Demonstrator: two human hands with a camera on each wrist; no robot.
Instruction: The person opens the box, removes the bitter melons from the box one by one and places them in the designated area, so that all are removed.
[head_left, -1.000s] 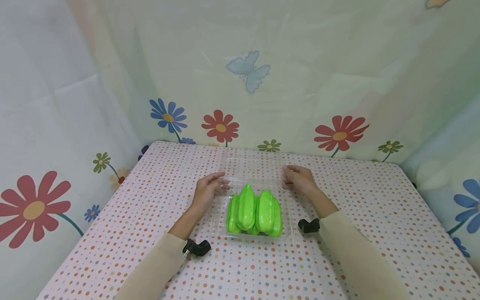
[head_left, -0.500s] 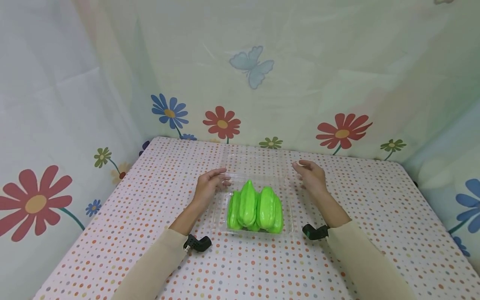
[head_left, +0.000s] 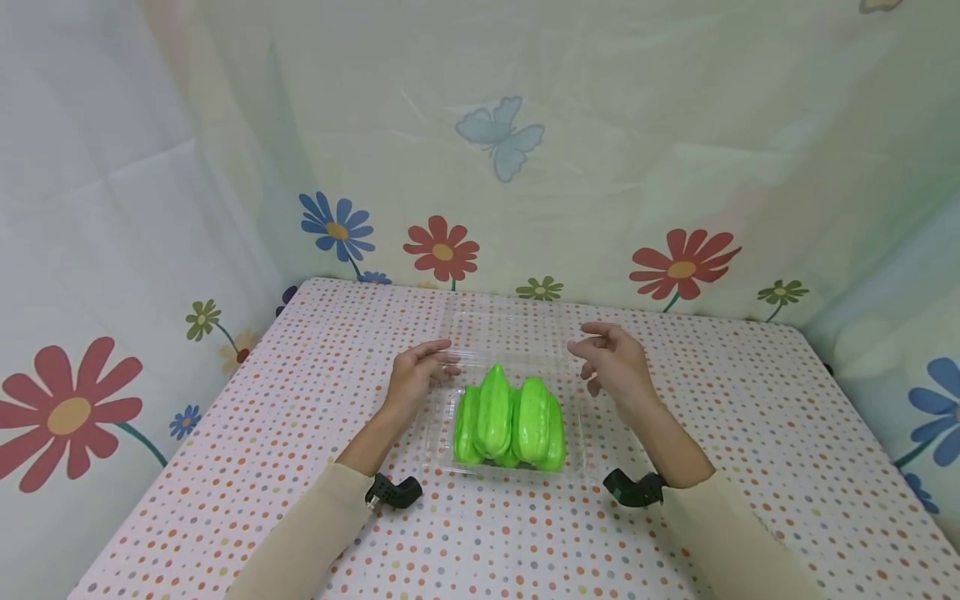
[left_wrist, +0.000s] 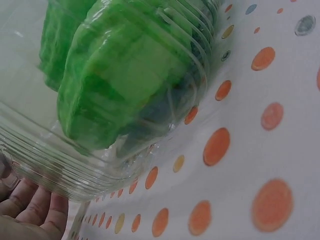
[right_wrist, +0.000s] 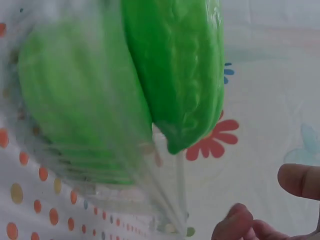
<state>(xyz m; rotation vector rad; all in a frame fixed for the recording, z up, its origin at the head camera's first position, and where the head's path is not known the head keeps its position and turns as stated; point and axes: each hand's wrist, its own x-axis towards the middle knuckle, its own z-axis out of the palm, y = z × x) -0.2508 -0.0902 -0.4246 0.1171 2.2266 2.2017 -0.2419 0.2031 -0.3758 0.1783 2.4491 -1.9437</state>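
A clear plastic clamshell box (head_left: pixel 579 442) stands on the spotted tablecloth, its lid (head_left: pixel 504 327) folded back at the far side. In it lie several glossy green star fruits (head_left: pixel 532 421) with ridged sides, their pointed ends toward the back. My left hand (head_left: pixel 414 375) is at the box's far left corner, fingers (left_wrist: pixel 36 206) loosely extended against the outer wall. Off the far right corner, my right hand (head_left: pixel 613 362) hovers with fingers spread and slightly bent. Between that hand's fingertips (right_wrist: pixel 299 180) and the box there is a gap in the right wrist view.
The white cloth (head_left: pixel 750 433) with coloured dots covers the table. Behind it hangs a pale curtain (head_left: pixel 600 167) printed with flowers and a butterfly, and similar curtains rise at both sides. A small black camera (head_left: pixel 633 487) sits on each wrist.
My right hand has come away from the box's right edge; its forearm has shifted rightward and its fingers have spread. My left hand stays at the left corner. The head view tilted slightly.
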